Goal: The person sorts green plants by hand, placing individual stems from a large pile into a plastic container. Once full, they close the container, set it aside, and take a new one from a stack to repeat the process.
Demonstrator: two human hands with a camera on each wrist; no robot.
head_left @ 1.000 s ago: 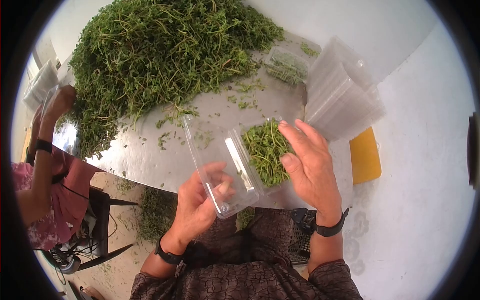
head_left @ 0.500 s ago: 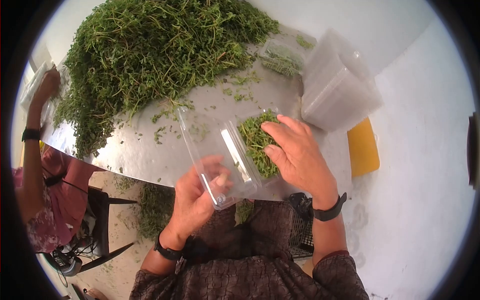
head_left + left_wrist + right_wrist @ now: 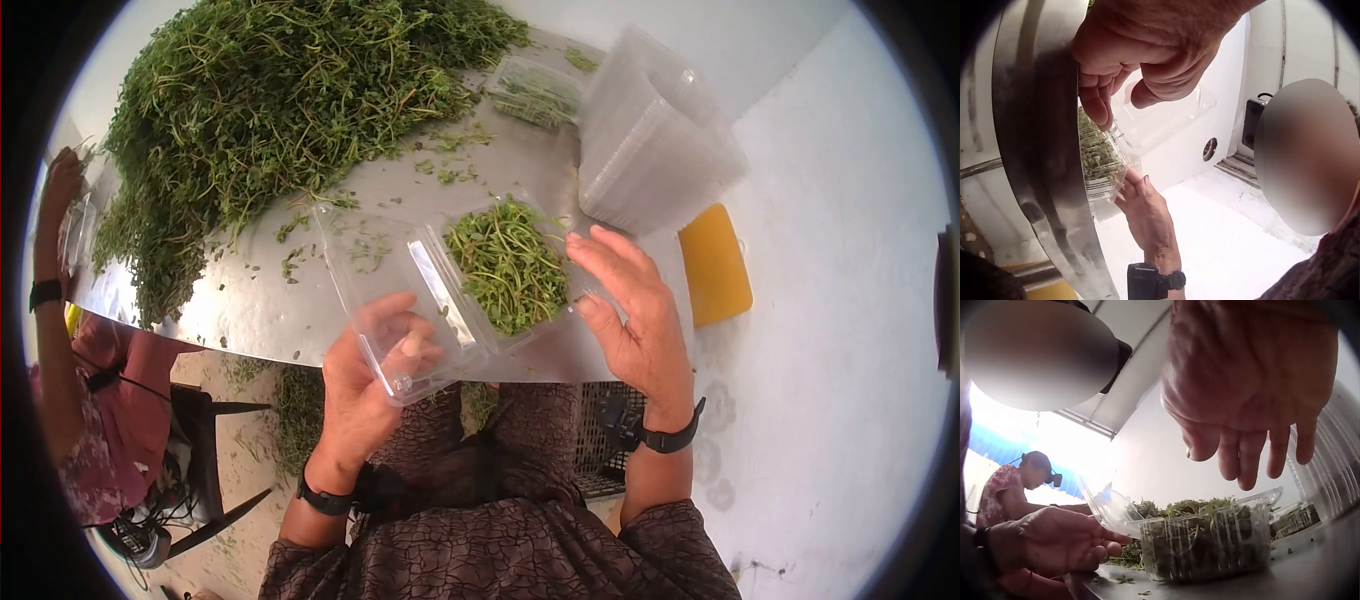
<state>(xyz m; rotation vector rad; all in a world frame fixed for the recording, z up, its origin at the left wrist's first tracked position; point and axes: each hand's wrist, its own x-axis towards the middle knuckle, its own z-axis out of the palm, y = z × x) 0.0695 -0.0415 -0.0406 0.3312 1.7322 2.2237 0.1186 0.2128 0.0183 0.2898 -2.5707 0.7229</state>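
Note:
A clear plastic clamshell container stands on the metal table, its tray filled with green leafy sprigs. Its hinged lid is folded out to the left. Behind the see-through lid lies my left hand, fingers loosely bent with the fingertips near the hinge side. In the right wrist view the left hand has its palm turned up beside the container. My right hand is held at the tray's right edge, fingers spread and off the sprigs. The right wrist view shows the right hand above the filled tray, fingers extended.
A large heap of the same greens covers the back left of the table. A closed filled container and a tall stack of empty containers stand at the back right. A yellow board hangs beyond. Another person works at left.
My right hand has lifted off the sprigs and drawn right to the tray's edge. The left hand stays behind the lid. The head view has shifted, and the other person's arm has reached farther forward.

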